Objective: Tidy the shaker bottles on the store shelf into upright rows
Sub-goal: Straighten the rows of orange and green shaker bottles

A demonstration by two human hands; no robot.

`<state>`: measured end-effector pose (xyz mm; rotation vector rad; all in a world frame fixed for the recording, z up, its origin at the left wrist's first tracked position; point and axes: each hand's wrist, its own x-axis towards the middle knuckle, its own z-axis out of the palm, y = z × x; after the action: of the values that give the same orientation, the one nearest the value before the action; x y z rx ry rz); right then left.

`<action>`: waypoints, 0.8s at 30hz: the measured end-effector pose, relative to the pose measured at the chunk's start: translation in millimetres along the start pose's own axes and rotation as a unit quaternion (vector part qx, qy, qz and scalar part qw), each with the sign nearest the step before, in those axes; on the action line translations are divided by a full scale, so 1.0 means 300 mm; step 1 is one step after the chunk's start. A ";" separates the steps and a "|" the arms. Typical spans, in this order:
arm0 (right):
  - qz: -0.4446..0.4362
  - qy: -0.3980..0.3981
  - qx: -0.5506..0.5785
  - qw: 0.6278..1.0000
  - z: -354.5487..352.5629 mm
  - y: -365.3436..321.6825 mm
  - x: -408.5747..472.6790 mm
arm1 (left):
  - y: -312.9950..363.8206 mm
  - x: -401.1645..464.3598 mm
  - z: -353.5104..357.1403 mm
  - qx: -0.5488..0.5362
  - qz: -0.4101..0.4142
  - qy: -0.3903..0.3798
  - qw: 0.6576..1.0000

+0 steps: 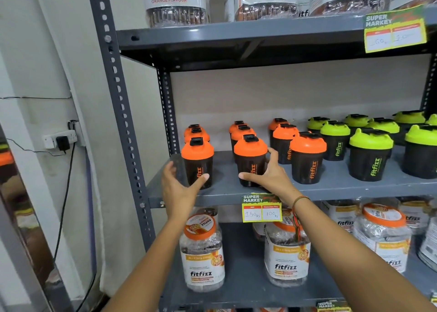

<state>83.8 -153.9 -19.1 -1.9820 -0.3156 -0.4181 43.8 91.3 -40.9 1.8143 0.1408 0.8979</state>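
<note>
Black shaker bottles stand upright in rows on the grey middle shelf [331,188], orange-lidded ones on the left and green-lidded ones [370,155] on the right. My left hand [176,186] is cupped around the front-left orange-lidded shaker [198,162]. Its thumb lies on the bottle's lower front, while its fingers are spread just off the bottle's left side. My right hand [269,174] wraps the front shaker of the second row [250,155], thumb across its base and fingers on its right side. A third front orange-lidded shaker [307,158] stands to the right of it.
A perforated grey upright [123,113] frames the shelf's left edge. A yellow price tag [262,208] hangs on the shelf lip. Clear jars with orange lids [202,252] fill the shelf below, and more jars [176,2] stand above. A wall socket with a plug [62,139] is to the left.
</note>
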 end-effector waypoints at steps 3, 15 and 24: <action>-0.015 -0.002 0.035 0.999 0.005 -0.001 -0.009 | -0.002 -0.107 0.016 -0.004 0.157 0.094 0.983; 0.036 0.048 0.161 0.985 -0.015 -0.009 -0.006 | 0.105 -0.076 0.227 0.359 0.219 -0.320 0.849; -0.112 0.201 0.232 0.945 -0.170 -0.241 0.207 | 0.095 -0.003 0.285 0.371 0.157 -0.381 0.832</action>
<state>103.4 -167.0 86.4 -1.3668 -0.3422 -0.8011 88.6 13.6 -30.8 2.8633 -0.3838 0.2455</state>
